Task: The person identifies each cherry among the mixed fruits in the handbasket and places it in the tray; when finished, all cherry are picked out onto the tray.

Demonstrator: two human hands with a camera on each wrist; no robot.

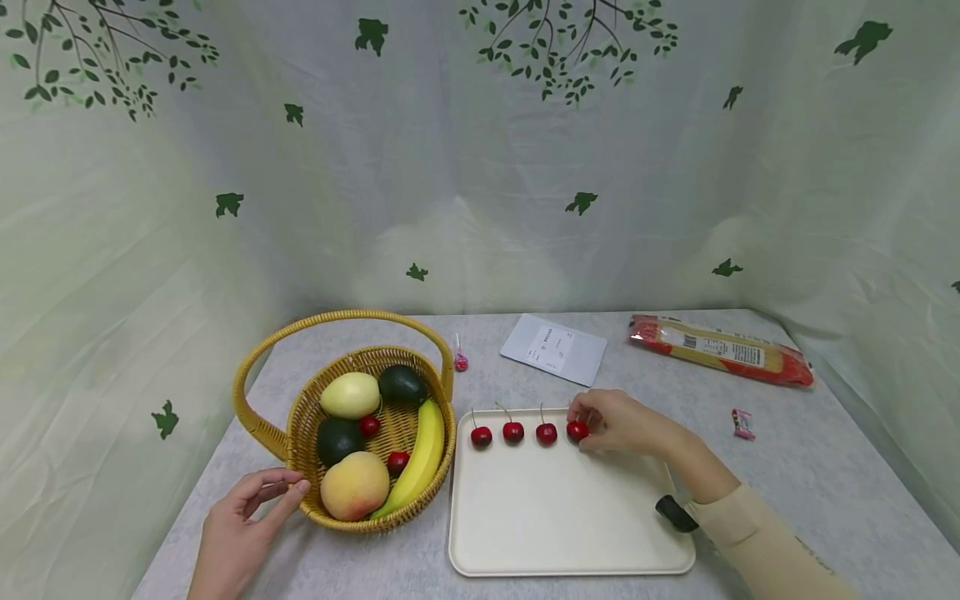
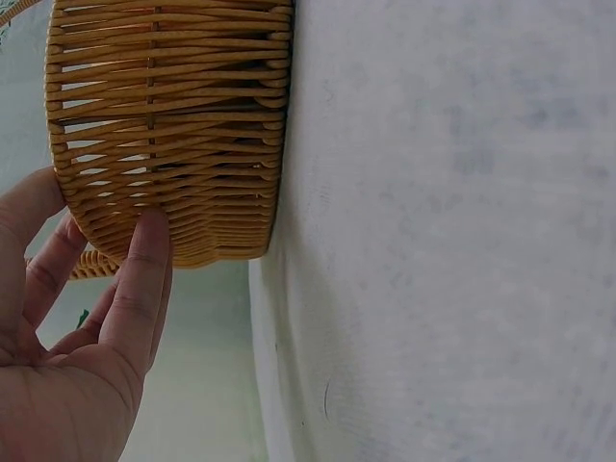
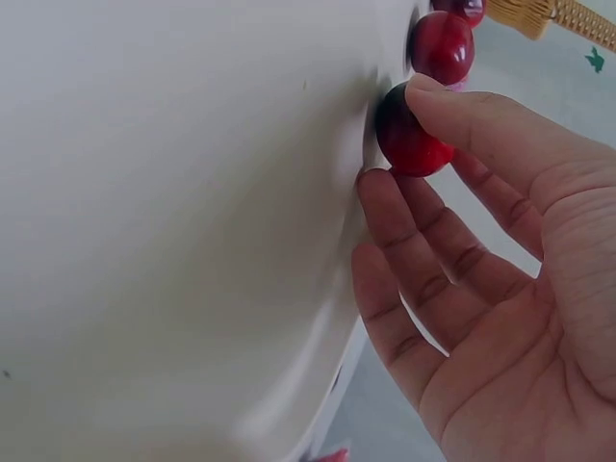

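We're lining up the fourth cherry [image 1: 577, 432] along the tray's far edge [image 1: 528, 410], right hand [image 1: 621, 423] pinching, left hand [image 1: 246, 521] gripping the basket [image 1: 358, 526], gentle release looking due!

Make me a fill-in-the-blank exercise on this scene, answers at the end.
1. The hand touching the basket is the ____ one.
2. Counting the one in the right hand, the cherries on the tray number ____.
3. The long, curved yellow fruit is a ____.
4. In the head view, the tray lies to the ____ of the basket.
Missing words: left, four, banana, right.
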